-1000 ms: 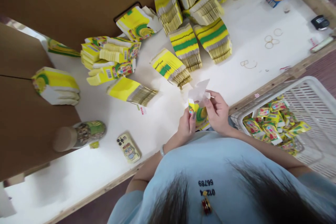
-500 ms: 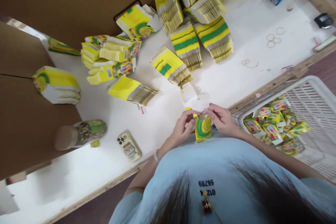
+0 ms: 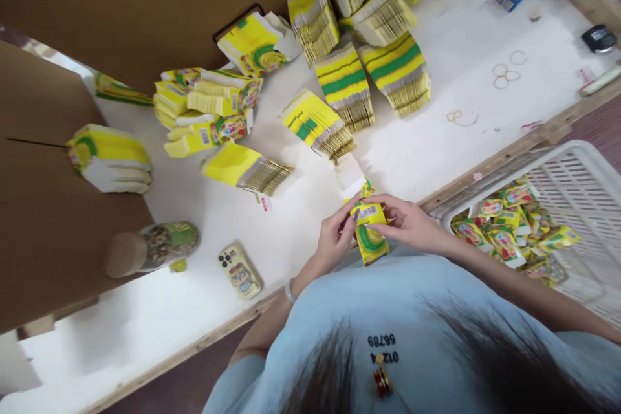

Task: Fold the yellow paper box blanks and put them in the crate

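Observation:
Close to my body, both hands hold a small yellow and green carton (image 3: 372,240) at the table's front edge. My left hand (image 3: 336,233) grips its left side with the fingers bent round it. My right hand (image 3: 407,225) presses on the upper part from the right, where a flap with a barcode shows. Just beyond the hands lies another carton (image 3: 350,173) with a white flap, partly covered by them. A fanned stack of flat cartons (image 3: 317,123) rests behind that, and a second fanned stack (image 3: 246,167) lies to the left.
A white basket (image 3: 577,158) holding several small cartons stands at the right. More carton stacks (image 3: 395,71) lie at the back. On the left are a pile of cartons (image 3: 206,107), a phone (image 3: 240,272) and a jar (image 3: 169,242). Rubber bands (image 3: 505,76) lie on the right of the table.
The carton's white flap that stood up between my hands is now folded down, and its barcode side faces up. My right hand has shifted slightly, with its fingers lying across the carton.

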`<action>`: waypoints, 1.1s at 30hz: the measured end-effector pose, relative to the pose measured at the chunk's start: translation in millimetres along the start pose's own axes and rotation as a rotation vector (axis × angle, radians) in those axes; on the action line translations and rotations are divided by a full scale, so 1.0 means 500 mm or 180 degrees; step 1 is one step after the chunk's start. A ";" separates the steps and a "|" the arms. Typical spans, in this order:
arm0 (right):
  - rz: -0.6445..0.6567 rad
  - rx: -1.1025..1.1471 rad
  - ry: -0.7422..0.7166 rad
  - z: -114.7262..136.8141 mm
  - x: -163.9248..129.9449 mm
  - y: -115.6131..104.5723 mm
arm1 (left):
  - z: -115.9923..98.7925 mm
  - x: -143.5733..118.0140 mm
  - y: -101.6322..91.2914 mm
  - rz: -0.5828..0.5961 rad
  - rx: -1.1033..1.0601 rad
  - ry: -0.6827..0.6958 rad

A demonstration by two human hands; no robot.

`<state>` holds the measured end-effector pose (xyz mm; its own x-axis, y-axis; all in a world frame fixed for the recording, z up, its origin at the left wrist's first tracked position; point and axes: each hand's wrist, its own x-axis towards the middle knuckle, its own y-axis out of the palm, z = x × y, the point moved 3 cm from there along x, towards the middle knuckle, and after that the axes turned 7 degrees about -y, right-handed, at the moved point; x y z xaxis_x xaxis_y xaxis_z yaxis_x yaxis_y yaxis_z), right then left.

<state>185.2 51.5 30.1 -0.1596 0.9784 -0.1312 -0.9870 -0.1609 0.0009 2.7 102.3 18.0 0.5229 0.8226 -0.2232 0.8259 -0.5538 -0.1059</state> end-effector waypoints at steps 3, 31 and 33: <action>-0.0010 0.0240 0.0202 0.011 0.002 0.002 | 0.000 0.001 0.001 -0.0015 -0.0018 0.0012; -0.1213 -0.3182 -0.0747 0.031 0.008 -0.141 | -0.048 0.188 -0.071 -0.0690 0.2031 0.1234; -0.1088 -0.2805 -0.1134 0.025 0.072 -0.061 | -0.075 0.158 -0.072 -0.0752 0.1485 0.1160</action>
<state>209.3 93.1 37.6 -0.0099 0.9485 0.3166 -0.6372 0.2380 -0.7330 22.3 192.3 40.5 0.4440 0.8750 0.1930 0.7920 -0.2825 -0.5412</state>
